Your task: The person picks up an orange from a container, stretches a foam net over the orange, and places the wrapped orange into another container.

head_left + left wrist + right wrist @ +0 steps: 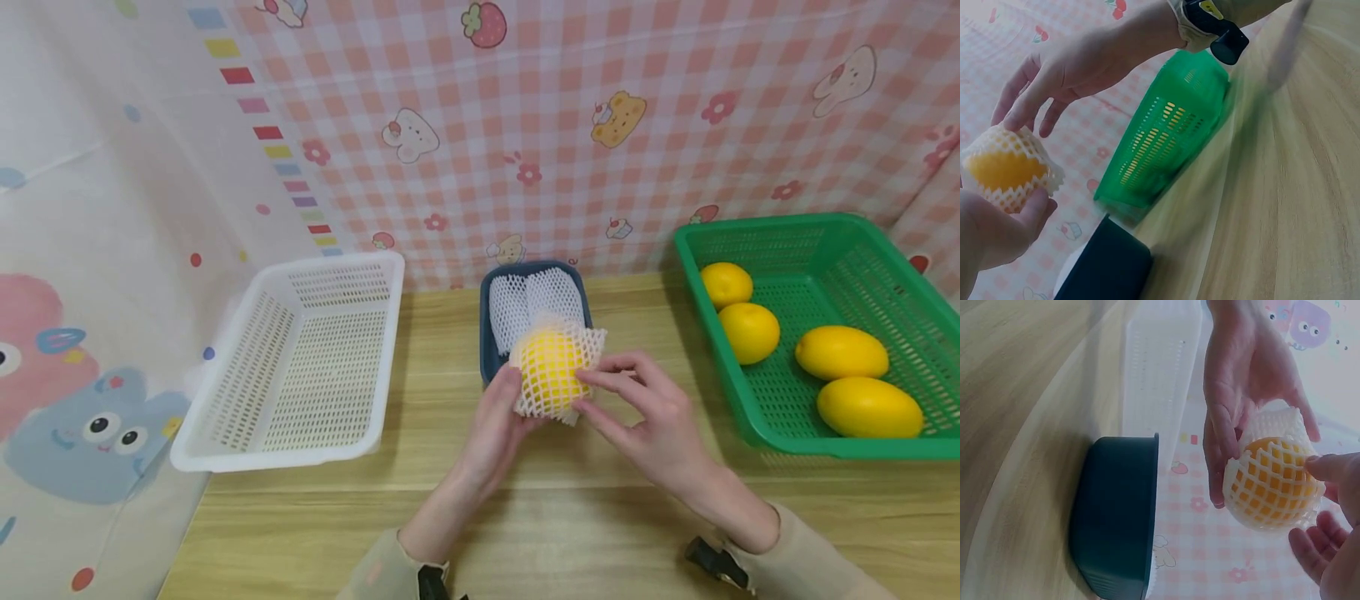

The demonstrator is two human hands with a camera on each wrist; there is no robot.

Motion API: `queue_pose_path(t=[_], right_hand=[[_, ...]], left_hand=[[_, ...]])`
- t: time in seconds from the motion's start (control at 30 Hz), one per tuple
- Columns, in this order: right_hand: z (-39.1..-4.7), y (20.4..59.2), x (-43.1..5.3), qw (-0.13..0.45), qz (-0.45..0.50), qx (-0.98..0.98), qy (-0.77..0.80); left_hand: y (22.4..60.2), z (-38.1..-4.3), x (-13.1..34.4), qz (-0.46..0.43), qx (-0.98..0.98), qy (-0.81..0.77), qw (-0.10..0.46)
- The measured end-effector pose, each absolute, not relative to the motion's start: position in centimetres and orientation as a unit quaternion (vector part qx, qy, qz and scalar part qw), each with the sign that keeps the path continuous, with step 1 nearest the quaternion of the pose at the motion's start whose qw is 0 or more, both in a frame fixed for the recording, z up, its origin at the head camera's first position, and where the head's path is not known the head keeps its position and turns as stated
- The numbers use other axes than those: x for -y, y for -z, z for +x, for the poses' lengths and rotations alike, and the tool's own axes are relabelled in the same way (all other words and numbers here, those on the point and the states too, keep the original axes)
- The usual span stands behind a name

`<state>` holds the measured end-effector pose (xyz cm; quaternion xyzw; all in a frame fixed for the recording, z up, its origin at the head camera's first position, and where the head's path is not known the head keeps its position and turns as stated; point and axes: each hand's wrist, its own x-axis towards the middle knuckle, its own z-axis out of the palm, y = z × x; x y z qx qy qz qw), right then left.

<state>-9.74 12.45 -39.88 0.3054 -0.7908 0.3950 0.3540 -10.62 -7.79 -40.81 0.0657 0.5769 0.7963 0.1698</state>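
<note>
A yellow oval fruit [551, 367] sits inside a white foam net sleeve [592, 342], above the near end of a small dark blue basket [489, 350]. My left hand [491, 433] holds the netted fruit from the left, its thumb against the net. From the other side, my right hand [660, 421] pinches the net with thumb and fingertips. In the right wrist view the right thumb lies on the netting [1275, 481], while the lower fingers curl loosely. The left wrist view shows a bare yellow band of the fruit [1007, 172] between net edges.
More white foam nets [553, 296] lie in the dark blue basket. At right, a green basket [795, 446] holds several yellow fruits [870, 408]. A white basket [322, 375] stands at left. Behind the wooden table [585, 533] hangs a pink checked cloth [480, 192].
</note>
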Motion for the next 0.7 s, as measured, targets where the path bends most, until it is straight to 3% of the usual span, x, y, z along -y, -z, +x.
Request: queue_pose_path(t=[0.27, 0.7], right_hand=[[-9.64, 39.96, -12.25, 0.294, 0.294, 0.814, -0.405], [-9.86, 40.00, -12.48, 0.255, 0.272, 0.831, -0.412]], left_hand=[[40.92, -10.86, 7.67, 0.030, -0.594, -0.788, 0.157], [41.04, -11.04, 7.95, 0.041, -0.605, -0.783, 0.141]])
